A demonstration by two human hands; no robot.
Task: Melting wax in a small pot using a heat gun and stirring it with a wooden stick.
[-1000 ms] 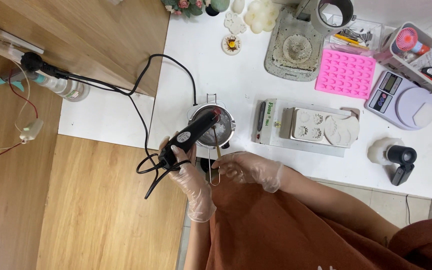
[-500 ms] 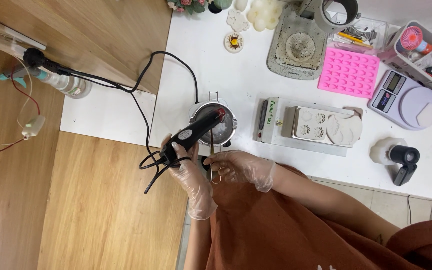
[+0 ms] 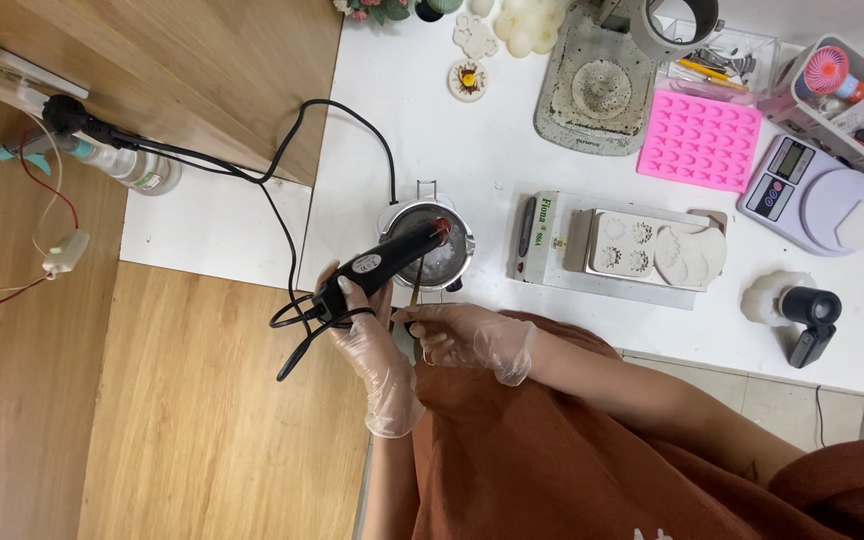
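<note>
My left hand [image 3: 357,315], in a clear glove, grips a black heat gun [image 3: 384,260] whose red-glowing nozzle points into a small metal pot [image 3: 442,262] on the white table [image 3: 472,150]. My right hand [image 3: 467,335], also gloved, holds a thin wooden stick [image 3: 416,295] that reaches up to the pot's near rim. The gun's black cord [image 3: 282,190] loops off to the left toward a plug. The pot's contents look pale and are partly hidden by the gun.
Right of the pot sits a box with white flower moulds [image 3: 642,248]. Further back lie a pink silicone mould [image 3: 697,140], a grey tray [image 3: 592,90], a digital scale [image 3: 820,195] and a basket of tools [image 3: 852,95]. A black-capped bottle [image 3: 797,310] stands at right.
Both hands have drifted slightly left and toward me; the right hand with the stick has slid left under the pot. The heat gun stays aimed into the pot.
</note>
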